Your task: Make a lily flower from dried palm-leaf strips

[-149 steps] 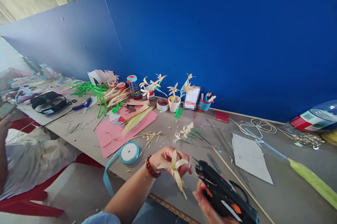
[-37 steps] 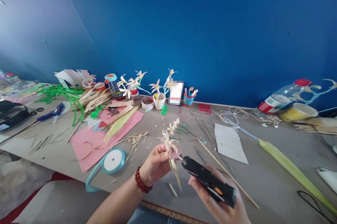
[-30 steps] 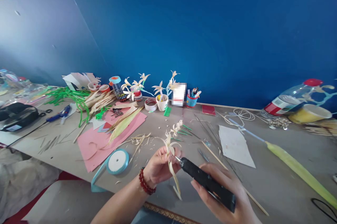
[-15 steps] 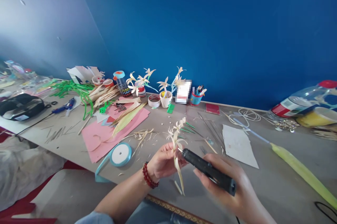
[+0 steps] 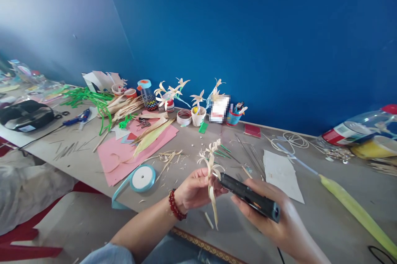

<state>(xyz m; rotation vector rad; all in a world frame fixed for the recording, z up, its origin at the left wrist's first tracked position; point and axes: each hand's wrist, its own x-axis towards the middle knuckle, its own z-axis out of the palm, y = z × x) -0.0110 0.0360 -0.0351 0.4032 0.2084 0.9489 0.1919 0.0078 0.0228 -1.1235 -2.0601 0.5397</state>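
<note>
Pinched between the fingers of my left hand [image 5: 198, 187] is a pale corn-husk flower [image 5: 211, 166], its thin petals curling outward and a long strip hanging below. My right hand [image 5: 273, 210] grips a black hot glue gun [image 5: 248, 193], whose metal tip points left at the base of the petals; whether it touches them I cannot tell. A cord runs down from under that hand. Just beyond the flower lie small white blossoms [image 5: 214, 147] with green stems. A short whitish stick [image 5: 209, 220] rests on the table below my left hand.
A roll of light blue ribbon [image 5: 142, 178] and pink paper sheets [image 5: 108, 164] lie to the left. Husk flowers stand in a paper cup [image 5: 198, 118] at the back. Rightward are a white sheet [image 5: 282, 177], a green husk [image 5: 353, 204] and a plastic bottle [image 5: 344, 131].
The view has shifted slightly, so things on the table appear a little displaced. Both hands keep nearly the same pose, with the glue gun still at the flower.
</note>
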